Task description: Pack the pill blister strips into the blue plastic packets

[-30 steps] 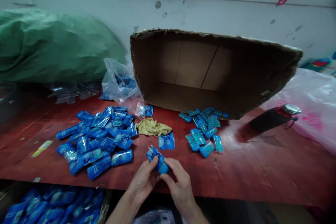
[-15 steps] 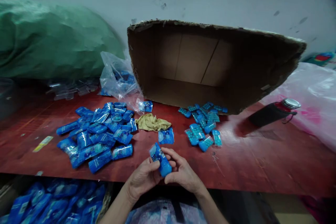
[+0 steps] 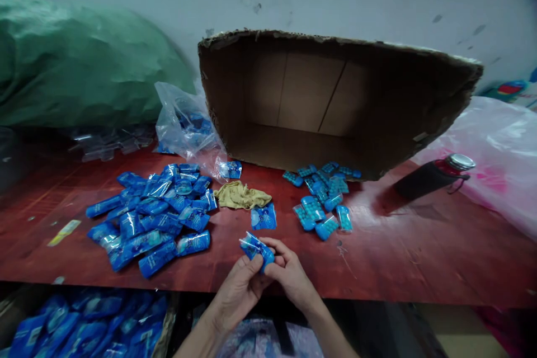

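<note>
Between my two hands, above the table's front edge, is a small blue plastic packet [image 3: 257, 248] with a clear, shiny upper end. My left hand [image 3: 241, 288] grips it from the left, thumb across its front. From the right, my right hand [image 3: 291, 277] holds its lower end between thumb and fingers. A flat blue printed wrapper [image 3: 264, 216] lies just beyond my hands, beside a crumpled yellowish cloth [image 3: 241, 196]. Left of them is a heap of wrapped blue packets [image 3: 157, 210]. On the right lie several smaller blue pieces with teal dotted fronts [image 3: 312, 208].
A large cardboard box [image 3: 335, 151] lies on its side, opening toward me. A dark bottle [image 3: 432, 179] leans at right on the red table [image 3: 403, 257]. Behind are a clear bag [image 3: 184, 123] and a green sack [image 3: 84, 61]. Below left, a bin holds more blue packets [image 3: 88, 324].
The blue packet has tilted and risen slightly, and my fingers now cover more of its lower end. My left thumb has moved across its front. The camera view has shifted a little.
</note>
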Action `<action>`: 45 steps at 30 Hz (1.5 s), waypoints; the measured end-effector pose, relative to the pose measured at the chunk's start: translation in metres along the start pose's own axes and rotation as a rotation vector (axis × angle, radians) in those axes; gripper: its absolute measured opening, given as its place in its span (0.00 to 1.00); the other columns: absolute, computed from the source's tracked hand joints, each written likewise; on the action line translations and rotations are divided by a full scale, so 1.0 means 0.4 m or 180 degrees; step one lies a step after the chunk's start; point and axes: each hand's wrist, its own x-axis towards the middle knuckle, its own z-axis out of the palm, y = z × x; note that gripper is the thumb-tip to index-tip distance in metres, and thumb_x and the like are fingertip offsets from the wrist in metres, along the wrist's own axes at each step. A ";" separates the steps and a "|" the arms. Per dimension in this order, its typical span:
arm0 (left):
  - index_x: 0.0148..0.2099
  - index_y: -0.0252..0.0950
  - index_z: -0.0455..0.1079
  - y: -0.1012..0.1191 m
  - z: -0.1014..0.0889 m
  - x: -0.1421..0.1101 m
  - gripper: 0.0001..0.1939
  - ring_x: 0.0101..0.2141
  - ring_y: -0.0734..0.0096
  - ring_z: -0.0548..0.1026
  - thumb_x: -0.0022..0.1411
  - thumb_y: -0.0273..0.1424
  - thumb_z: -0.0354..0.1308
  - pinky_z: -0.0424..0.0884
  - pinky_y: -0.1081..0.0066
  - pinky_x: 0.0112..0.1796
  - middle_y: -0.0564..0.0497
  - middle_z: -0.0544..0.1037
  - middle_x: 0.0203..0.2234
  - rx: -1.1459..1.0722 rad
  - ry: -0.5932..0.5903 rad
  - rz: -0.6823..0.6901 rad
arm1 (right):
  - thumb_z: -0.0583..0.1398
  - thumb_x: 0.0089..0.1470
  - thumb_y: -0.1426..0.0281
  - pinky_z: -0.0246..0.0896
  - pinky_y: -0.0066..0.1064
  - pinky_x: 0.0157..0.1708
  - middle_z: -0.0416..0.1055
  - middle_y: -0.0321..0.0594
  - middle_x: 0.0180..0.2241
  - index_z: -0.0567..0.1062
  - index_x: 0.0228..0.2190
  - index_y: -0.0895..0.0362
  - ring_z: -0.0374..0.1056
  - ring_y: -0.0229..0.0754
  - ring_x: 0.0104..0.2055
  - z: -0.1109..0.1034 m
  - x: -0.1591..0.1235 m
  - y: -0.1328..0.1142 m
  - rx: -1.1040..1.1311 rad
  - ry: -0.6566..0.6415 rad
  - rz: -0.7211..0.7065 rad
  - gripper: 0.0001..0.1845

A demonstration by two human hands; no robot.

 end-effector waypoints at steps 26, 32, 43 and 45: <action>0.33 0.34 0.71 0.063 -0.029 0.012 0.06 0.29 0.75 0.74 0.51 0.29 0.58 0.68 0.75 0.33 0.51 0.77 0.26 0.0283 0.0467 0.0077 | 0.62 0.39 0.78 0.58 0.30 0.44 0.64 0.35 0.41 0.70 0.40 0.50 0.62 0.40 0.43 0.029 -0.001 -0.002 -0.0755 0.0553 -0.0869 0.23; 0.37 0.33 0.72 0.064 -0.030 0.001 0.09 0.31 0.70 0.75 0.51 0.28 0.58 0.68 0.73 0.34 0.47 0.78 0.28 0.0320 0.0051 -0.0103 | 0.62 0.38 0.76 0.60 0.31 0.40 0.67 0.34 0.42 0.66 0.47 0.48 0.64 0.39 0.39 0.013 -0.001 -0.007 -0.0171 -0.0153 -0.0313 0.31; 0.27 0.31 0.70 0.014 0.005 0.018 0.11 0.20 0.77 0.71 0.46 0.35 0.62 0.67 0.78 0.25 0.51 0.76 0.19 0.0209 0.0936 0.0175 | 0.59 0.41 0.76 0.60 0.29 0.38 0.72 0.35 0.34 0.73 0.37 0.54 0.65 0.41 0.35 0.042 0.001 0.013 -0.0979 0.0662 -0.0490 0.17; 0.26 0.31 0.69 0.010 0.005 0.022 0.12 0.18 0.77 0.70 0.45 0.37 0.62 0.67 0.77 0.23 0.51 0.75 0.17 0.0227 0.1055 0.0159 | 0.60 0.42 0.74 0.60 0.28 0.36 0.72 0.34 0.31 0.73 0.36 0.55 0.65 0.40 0.33 0.050 -0.001 0.020 -0.1076 0.0799 -0.0431 0.15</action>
